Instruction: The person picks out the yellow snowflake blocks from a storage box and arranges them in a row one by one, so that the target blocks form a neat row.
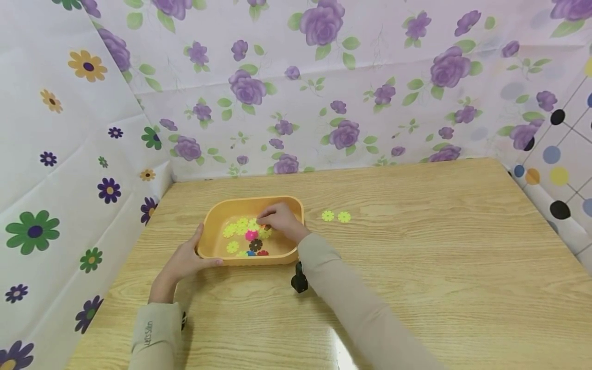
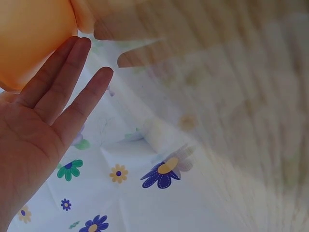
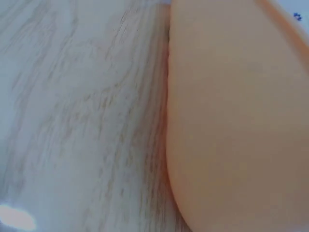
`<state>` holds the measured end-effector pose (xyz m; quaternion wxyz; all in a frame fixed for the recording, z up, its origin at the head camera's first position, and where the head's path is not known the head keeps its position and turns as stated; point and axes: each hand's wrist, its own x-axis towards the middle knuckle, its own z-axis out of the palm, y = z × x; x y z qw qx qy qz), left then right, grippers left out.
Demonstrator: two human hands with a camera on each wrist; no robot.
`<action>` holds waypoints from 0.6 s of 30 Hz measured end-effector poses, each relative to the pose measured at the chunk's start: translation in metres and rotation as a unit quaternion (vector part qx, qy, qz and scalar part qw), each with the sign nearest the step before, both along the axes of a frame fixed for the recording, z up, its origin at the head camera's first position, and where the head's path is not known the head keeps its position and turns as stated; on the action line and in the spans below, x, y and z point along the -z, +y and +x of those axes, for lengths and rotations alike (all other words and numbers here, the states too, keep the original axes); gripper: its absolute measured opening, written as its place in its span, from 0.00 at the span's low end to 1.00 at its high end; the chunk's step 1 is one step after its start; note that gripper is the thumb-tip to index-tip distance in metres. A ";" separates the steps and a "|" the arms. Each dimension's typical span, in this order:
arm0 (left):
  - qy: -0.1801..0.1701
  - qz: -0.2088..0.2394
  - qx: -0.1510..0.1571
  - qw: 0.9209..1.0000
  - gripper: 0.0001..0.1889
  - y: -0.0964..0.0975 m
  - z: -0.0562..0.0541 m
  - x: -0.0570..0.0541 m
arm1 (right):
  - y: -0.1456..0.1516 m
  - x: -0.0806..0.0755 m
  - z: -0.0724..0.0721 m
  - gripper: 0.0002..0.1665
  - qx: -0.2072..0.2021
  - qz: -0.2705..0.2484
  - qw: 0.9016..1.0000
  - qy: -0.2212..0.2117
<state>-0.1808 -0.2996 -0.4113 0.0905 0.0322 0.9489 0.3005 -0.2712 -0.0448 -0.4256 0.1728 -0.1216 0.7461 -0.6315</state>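
Observation:
An orange plastic basin (image 1: pixel 217 213) sits on the wooden table with flat notched snowflake discs inside. Most are yellow discs (image 1: pixel 229 230); also there are a pink disc (image 1: pixel 251 235), a black disc (image 1: pixel 256 245), a blue disc (image 1: pixel 251 253) and a red disc (image 1: pixel 262 253). My left hand (image 1: pixel 182 258) rests against the basin's front left corner, thumb along the front; the left wrist view has its straight fingers (image 2: pixel 65 79) by the outer wall. Inside, my right hand (image 1: pixel 280 218) has bent fingers down among the discs; whether they pinch one I cannot tell.
Two yellow discs (image 1: pixel 336 216) lie on the table (image 1: pixel 439 246) right of the basin. A black device (image 1: pixel 299 280) is beneath the right sleeve. Flowered cloth (image 1: pixel 287 103) hangs behind the table and on the left; dotted cloth (image 1: pixel 555 180) hangs on the right.

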 end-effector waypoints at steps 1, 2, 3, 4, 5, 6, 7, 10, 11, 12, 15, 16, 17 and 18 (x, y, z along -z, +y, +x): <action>0.001 0.000 0.000 1.000 0.63 0.000 0.000 0.000 | 0.002 -0.002 0.000 0.08 -0.001 -0.008 1.000 -0.008; 0.001 0.000 0.000 1.000 0.64 0.000 0.000 0.000 | 0.004 -0.004 0.001 0.08 -0.002 -0.009 1.000 -0.014; 0.001 0.000 0.000 1.000 0.64 0.000 -0.001 0.000 | 0.006 -0.006 0.001 0.08 -0.003 -0.014 1.000 -0.024; 0.000 0.002 0.001 1.000 0.64 0.001 -0.001 0.000 | 0.009 -0.009 0.002 0.08 -0.001 -0.014 0.999 -0.030; 0.000 0.002 0.002 1.000 0.64 0.001 -0.001 0.000 | 0.012 -0.012 0.002 0.08 0.000 -0.013 0.999 -0.036; -0.001 0.003 0.002 1.000 0.64 0.001 -0.001 0.000 | 0.016 -0.015 0.003 0.08 0.001 -0.014 0.999 -0.043; -0.001 0.004 0.002 1.000 0.64 0.002 -0.001 0.000 | 0.019 -0.019 0.003 0.08 0.002 -0.016 0.999 -0.047; -0.002 0.007 0.002 1.000 0.63 0.002 0.000 -0.002 | 0.029 -0.027 0.005 0.09 -0.004 -0.028 0.998 -0.055; -0.002 0.007 0.001 1.000 0.63 0.002 0.001 -0.002 | 0.032 -0.029 0.005 0.09 -0.006 -0.028 0.998 -0.054; -0.002 0.007 0.000 1.000 0.63 0.002 0.001 -0.003 | 0.036 -0.031 0.005 0.10 -0.008 -0.027 0.998 -0.051; -0.003 0.008 0.000 1.000 0.63 0.002 0.001 -0.003 | 0.047 -0.034 0.005 0.09 -0.008 -0.017 0.999 -0.042; -0.004 0.008 -0.001 1.000 0.63 0.002 0.001 -0.003 | 0.051 -0.034 0.004 0.09 -0.006 -0.016 0.999 -0.041; -0.004 0.008 0.000 1.000 0.63 0.001 0.001 -0.003 | 0.056 -0.034 0.004 0.09 -0.002 -0.015 0.999 -0.041; -0.003 0.007 0.000 1.000 0.63 0.001 0.001 -0.003 | 0.060 -0.034 0.005 0.09 0.001 -0.019 0.999 -0.042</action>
